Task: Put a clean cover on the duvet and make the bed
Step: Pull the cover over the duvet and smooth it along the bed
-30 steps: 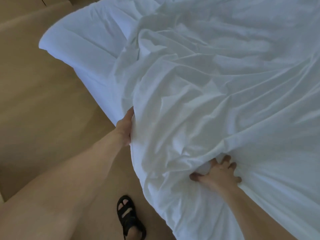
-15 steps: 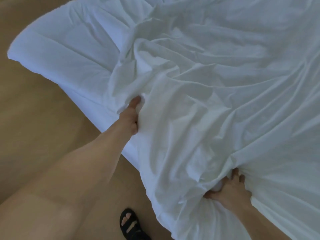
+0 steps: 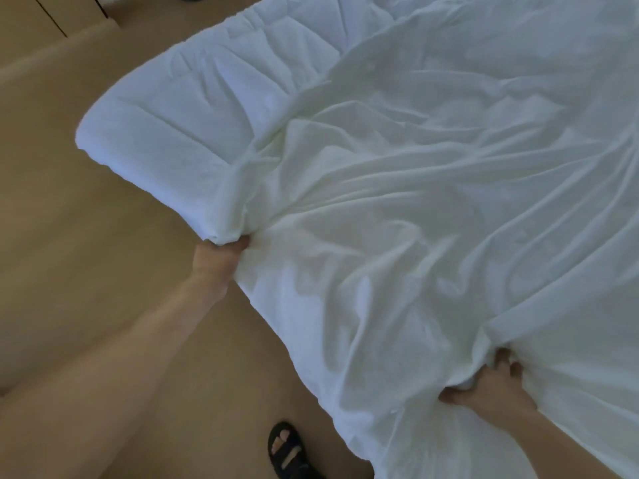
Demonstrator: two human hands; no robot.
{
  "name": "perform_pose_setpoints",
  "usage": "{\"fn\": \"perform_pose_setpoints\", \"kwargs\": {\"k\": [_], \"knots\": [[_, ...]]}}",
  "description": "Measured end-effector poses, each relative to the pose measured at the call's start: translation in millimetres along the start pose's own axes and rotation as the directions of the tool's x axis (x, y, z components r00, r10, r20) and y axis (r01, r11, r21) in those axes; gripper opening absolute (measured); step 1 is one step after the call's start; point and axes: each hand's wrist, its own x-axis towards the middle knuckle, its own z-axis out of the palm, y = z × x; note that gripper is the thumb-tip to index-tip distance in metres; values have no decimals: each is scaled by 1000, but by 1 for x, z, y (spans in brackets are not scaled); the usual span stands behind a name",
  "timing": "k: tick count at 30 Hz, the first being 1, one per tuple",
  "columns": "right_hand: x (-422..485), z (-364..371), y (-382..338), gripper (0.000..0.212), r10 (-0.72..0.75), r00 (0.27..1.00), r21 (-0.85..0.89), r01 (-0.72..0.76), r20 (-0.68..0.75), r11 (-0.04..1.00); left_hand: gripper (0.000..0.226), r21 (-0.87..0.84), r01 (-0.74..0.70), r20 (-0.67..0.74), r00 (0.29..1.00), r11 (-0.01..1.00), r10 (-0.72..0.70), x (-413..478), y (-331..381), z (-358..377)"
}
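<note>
Your left hand (image 3: 223, 257) grips the cover (image 3: 415, 219) where the quilted duvet (image 3: 179, 133) pokes out far left. Your right hand (image 3: 491, 392) bunches cloth near right. It's thin, limp fabric, likely to slide over the puffy filling, so take hems and corners.

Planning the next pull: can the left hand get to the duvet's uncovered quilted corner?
Probably yes: the left hand grips the cover right beside the duvet corner, nothing between; it must let go first.
</note>
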Motion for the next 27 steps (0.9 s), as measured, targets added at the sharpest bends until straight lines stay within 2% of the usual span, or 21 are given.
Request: {"fn": "perform_pose_setpoints", "kwargs": {"k": [2,3,4,6,7,9,10,11,12,13,14,15,17,19,21,22,24,25,26,27], "knots": [[-13,-25,-12,156,-75,995,-92,81,73,992,32,33,140,74,987,990,-142,6,-3,6],[-22,-41,-21,139,-119,989,-127,130,91,983,31,54,192,120,973,980,-197,10,-2,9],[-35,-59,-31,109,-140,989,-126,144,38,982,34,65,216,141,965,974,-223,10,2,13],[-56,-87,-64,44,-187,955,-106,166,-231,980,53,64,215,81,972,974,-220,13,10,21],[-66,-94,-85,29,-221,896,-63,214,-385,975,73,75,206,-20,979,976,-205,17,11,26],[-80,-102,-136,26,-320,742,39,422,-589,906,103,178,178,-192,971,968,-144,18,17,31],[-80,-105,-160,42,-379,702,68,519,-603,852,108,270,136,-212,974,953,-79,24,20,31],[-80,-106,-180,67,-430,726,83,552,-537,830,108,357,81,-181,983,931,-16,30,23,30],[-73,-106,-193,91,-449,783,61,522,-431,851,104,413,50,-131,991,909,5,35,28,28],[-62,-106,-203,106,-430,832,12,463,-350,886,97,442,44,-81,997,896,-8,44,29,25],[-51,-104,-209,111,-406,855,-33,419,-322,908,86,466,45,-33,999,883,-33,51,30,23],[-43,-101,-213,104,-399,853,-91,393,-336,915,72,477,51,-1,998,877,-57,56,29,23],[-31,-96,-220,63,-440,796,-179,402,-417,898,44,495,68,3,997,866,-80,63,30,26],[-28,-109,-230,30,-484,755,-163,463,-442,871,34,535,33,13,999,844,-47,68,35,28],[-29,-138,-239,18,-536,706,-131,543,-463,829,35,525,-52,-23,997,849,76,77,53,18],[-35,-152,-239,13,-543,670,-79,591,-507,803,37,454,-93,-86,985,886,147,80,65,8],[-49,-165,-237,20,-446,580,123,692,-682,711,32,203,-159,-281,936,966,213,90,85,-13],[-49,-164,-232,22,-382,566,209,718,-731,664,23,71,-163,-365,914,984,178,92,89,-19],[-49,-159,-230,20,-388,583,222,713,-714,665,20,-32,-135,-377,919,990,113,88,89,-18],[-45,-151,-231,14,-446,646,170,665,-619,727,19,-32,-56,-333,942,998,42,82,83,-15]]}}
